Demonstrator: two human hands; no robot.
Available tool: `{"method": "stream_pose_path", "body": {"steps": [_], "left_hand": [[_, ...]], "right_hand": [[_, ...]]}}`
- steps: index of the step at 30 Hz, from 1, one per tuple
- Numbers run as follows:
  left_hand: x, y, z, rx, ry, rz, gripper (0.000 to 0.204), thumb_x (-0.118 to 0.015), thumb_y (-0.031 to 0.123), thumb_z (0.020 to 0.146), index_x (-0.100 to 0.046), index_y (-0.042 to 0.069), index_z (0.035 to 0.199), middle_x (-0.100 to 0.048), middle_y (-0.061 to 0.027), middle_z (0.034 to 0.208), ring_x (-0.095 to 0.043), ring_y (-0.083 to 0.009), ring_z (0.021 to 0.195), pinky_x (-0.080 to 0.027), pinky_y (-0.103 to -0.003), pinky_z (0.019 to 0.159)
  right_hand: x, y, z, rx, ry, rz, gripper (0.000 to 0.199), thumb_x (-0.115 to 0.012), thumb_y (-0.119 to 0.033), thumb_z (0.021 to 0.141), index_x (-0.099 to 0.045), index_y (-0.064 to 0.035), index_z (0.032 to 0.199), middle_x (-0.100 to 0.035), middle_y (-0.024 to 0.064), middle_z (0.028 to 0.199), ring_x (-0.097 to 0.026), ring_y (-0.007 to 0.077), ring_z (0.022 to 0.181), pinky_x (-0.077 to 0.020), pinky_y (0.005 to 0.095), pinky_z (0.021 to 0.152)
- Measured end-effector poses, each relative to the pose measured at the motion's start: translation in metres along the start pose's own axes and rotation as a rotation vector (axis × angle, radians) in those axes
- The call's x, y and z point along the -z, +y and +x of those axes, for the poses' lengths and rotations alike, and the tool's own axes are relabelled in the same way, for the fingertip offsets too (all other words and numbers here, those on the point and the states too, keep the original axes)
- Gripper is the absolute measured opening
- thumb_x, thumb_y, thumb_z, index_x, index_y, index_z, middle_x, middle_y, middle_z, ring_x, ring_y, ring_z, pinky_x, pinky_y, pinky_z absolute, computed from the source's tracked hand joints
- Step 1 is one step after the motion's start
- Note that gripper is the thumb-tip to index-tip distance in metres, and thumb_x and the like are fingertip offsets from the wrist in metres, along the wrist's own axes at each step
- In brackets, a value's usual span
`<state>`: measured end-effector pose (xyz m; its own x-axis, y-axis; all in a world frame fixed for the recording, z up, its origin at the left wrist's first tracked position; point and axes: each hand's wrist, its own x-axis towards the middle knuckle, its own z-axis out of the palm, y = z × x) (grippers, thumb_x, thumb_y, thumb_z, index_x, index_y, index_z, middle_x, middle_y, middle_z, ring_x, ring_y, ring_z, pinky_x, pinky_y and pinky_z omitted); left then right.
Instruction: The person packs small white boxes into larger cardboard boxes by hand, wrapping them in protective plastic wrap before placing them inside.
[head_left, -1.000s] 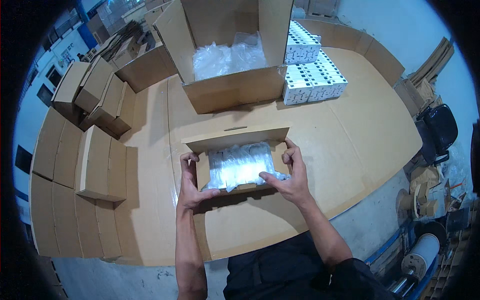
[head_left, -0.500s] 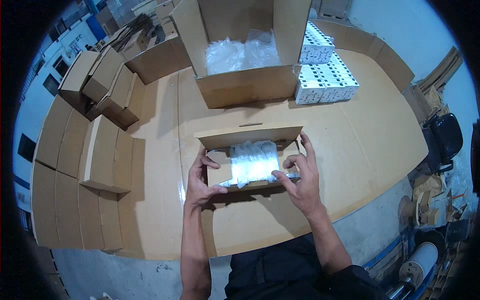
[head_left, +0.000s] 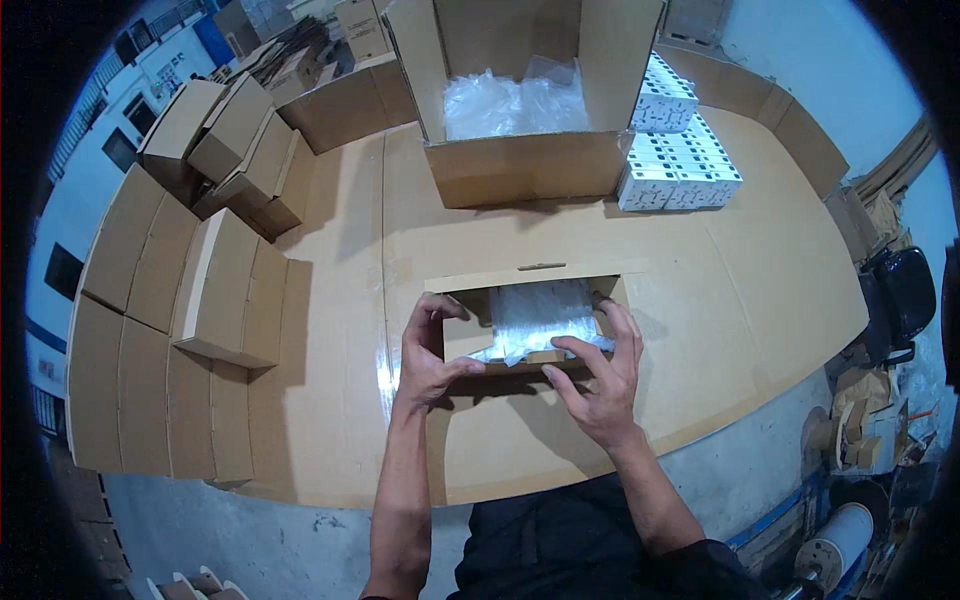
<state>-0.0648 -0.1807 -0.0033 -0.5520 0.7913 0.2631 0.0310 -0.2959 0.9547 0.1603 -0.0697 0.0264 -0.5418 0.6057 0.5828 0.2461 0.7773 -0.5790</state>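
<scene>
Open brown carton [head_left: 464,335], its flap raised, centred near the table's front edge; one shiny, clear-wrapped bundle [head_left: 543,310] lies inside; two hands: the left [head_left: 425,365] grasps the left end, the right [head_left: 608,385] touches the right, its grip unclear; one large box [head_left: 530,172] stands beyond; cardboard-covered table [head_left: 770,270] gives room rightward to a curved edge.

The small box [head_left: 464,335] I hold is plain tan; the wrapped bundle [head_left: 542,312] inside it gleams silvery white. Beneath it, my worktop [head_left: 720,300] is tan too. Beyond the small box, whitish translucent film [head_left: 515,105] shows against a brown large carton [head_left: 530,170]; beyond and right, white blocks [head_left: 680,170] carry rows of small black squares.
</scene>
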Motion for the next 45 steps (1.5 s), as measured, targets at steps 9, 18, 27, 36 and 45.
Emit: {"method": "stream_pose_path", "body": {"steps": [9, 18, 27, 36, 45], "left_hand": [[-0.002, 0.006, 0.004, -0.156, -0.061, 0.2, 0.058, -0.096, 0.029, 0.062, -0.069, -0.001, 0.104, -0.051, -0.0124, 0.139, -0.053, -0.025, 0.127, -0.043, -0.039, 0.108], [-0.007, -0.006, 0.0, -0.194, 0.016, -0.124, 0.076, -0.097, 0.039, 0.061, -0.06, 0.005, 0.118, -0.052, -0.011, 0.137, -0.053, -0.023, 0.124, -0.042, -0.039, 0.107], [-0.001, 0.014, -0.009, -0.122, -0.095, 0.073, 0.039, -0.086, 0.021, 0.074, -0.067, 0.012, 0.107, -0.047, -0.013, 0.144, -0.043, -0.0301, 0.138, -0.033, -0.045, 0.115], [0.004, 0.013, -0.008, -0.079, -0.17, 0.078, 0.034, -0.083, 0.015, 0.071, -0.068, 0.011, 0.102, -0.042, -0.0146, 0.15, -0.034, -0.0347, 0.146, -0.025, -0.048, 0.12], [0.001, 0.012, -0.006, -0.08, -0.137, 0.124, 0.036, -0.079, 0.018, 0.069, -0.068, 0.012, 0.102, -0.042, -0.015, 0.152, -0.033, -0.0349, 0.147, -0.022, -0.049, 0.122]], "right_hand": [[0.003, 0.005, 0.001, 0.082, -0.025, -0.076, 0.03, -0.085, -0.021, 0.075, -0.076, -0.0218, 0.104, -0.062, 0.011, 0.122, -0.049, 0.0368, 0.126, -0.0313, 0.0569, 0.111], [0.009, 0.003, 0.003, 0.095, -0.03, 0.059, 0.023, -0.087, -0.011, 0.069, -0.078, -0.0163, 0.09, -0.07, 0.007, 0.094, -0.059, 0.0311, 0.099, -0.0408, 0.0444, 0.087], [0.014, 0.011, -0.007, 0.108, -0.04, 0.152, 0.029, -0.082, -0.004, 0.075, -0.076, -0.0112, 0.102, -0.066, 0.0129, 0.105, -0.057, 0.0312, 0.108, -0.042, 0.0426, 0.093], [0.011, 0.038, -0.021, -0.248, 0.326, 0.494, 0.027, -0.064, 0.006, 0.091, -0.062, 0.0012, 0.118, -0.06, 0.0193, 0.126, -0.053, 0.0301, 0.129, -0.0419, 0.0391, 0.109], [0.016, 0.04, -0.012, -0.24, 0.297, 0.538, 0.025, -0.07, 0.011, 0.084, -0.066, 0.001, 0.106, -0.063, 0.0139, 0.112, -0.06, 0.0252, 0.114, -0.0472, 0.0349, 0.101]]}}
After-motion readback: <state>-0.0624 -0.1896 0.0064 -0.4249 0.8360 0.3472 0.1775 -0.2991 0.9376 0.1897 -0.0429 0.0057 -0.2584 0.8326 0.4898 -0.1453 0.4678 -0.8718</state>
